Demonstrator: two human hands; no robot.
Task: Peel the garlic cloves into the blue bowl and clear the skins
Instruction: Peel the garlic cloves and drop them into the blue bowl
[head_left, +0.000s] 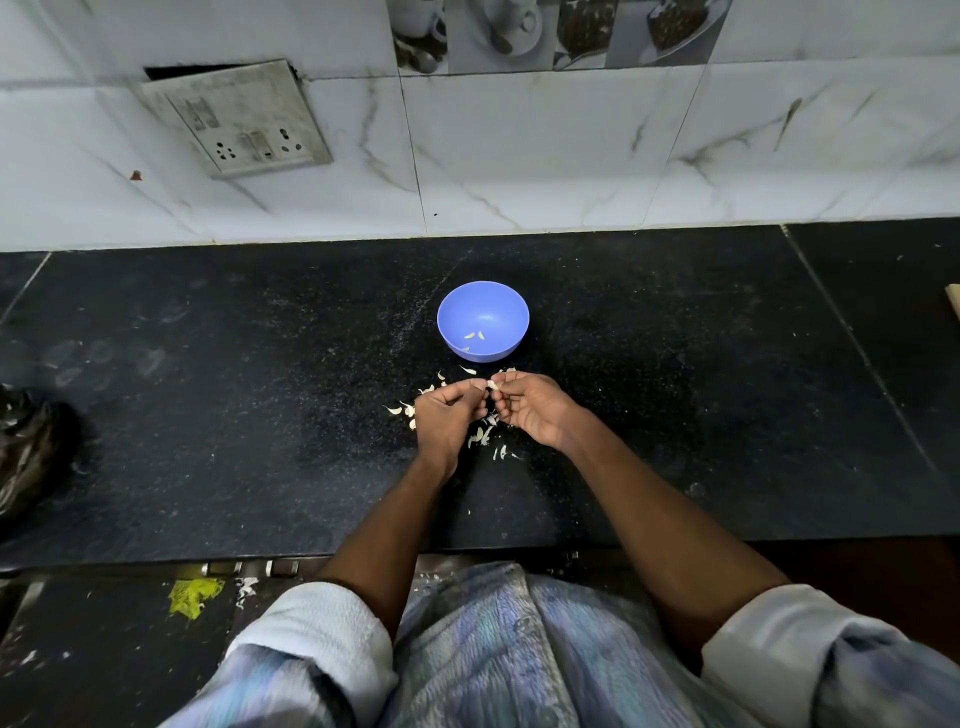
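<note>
Just in front of the blue bowl (483, 320), the left hand (448, 415) and right hand (531, 410) pinched one garlic clove (492, 385) between curled fingertips. Peeling it well probably meant steadying with one hand, stripping with the other, then dropping it in. Skins (480, 435) lay under the hands; the clove was mostly hidden, its peeled extent unclear.
</note>
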